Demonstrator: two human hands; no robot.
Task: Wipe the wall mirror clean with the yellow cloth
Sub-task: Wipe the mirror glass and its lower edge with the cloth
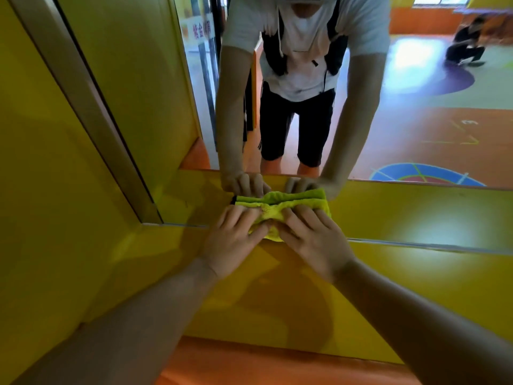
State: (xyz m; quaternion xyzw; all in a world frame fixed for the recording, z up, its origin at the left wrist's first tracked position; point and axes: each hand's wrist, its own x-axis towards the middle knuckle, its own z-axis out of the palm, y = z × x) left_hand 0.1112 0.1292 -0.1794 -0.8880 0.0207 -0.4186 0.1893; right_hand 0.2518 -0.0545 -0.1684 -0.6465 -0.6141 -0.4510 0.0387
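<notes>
The wall mirror [416,120] fills the upper right and runs down to a silver bottom edge low on the yellow wall. A bunched yellow cloth [273,212] lies pressed against the glass just above that edge. My left hand [236,237] presses its left part with spread fingers. My right hand [313,237] presses its right part the same way. The thumbs nearly meet over the cloth's lower fold. The mirror shows my own reflection with both hands on the cloth's reflection.
A silver mirror frame [91,120] slants down the left beside the yellow wall [41,218]. Below is an orange floor [249,365]. In the mirror I see a coloured floor and a crouching person [469,43] at the far right.
</notes>
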